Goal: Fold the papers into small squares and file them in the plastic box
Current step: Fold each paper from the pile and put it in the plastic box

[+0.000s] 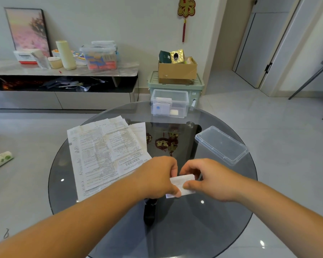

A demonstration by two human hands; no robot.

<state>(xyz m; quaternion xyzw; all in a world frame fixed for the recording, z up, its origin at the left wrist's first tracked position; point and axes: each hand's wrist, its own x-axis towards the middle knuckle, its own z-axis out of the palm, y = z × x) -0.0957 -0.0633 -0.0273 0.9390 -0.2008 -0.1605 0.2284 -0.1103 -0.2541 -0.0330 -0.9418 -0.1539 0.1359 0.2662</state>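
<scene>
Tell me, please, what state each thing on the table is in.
folded paper: pinched by both grips.
left grip: pinching the folded paper.
right grip: pinching the folded paper.
paper stack: unfolded, flat on the table.
plastic box: open, folded papers inside.
lid: off, on the table.

Home living room — TV cabinet [63, 71], wall charm [186, 8].

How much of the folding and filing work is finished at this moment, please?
Done: a few folded squares already sit in the open plastic box, and its lid lies aside on the right. In hand: the left hand and right hand pinch a small folded paper, apparently mid-fold. Left: a pile of unfolded papers on the table's left side.
</scene>
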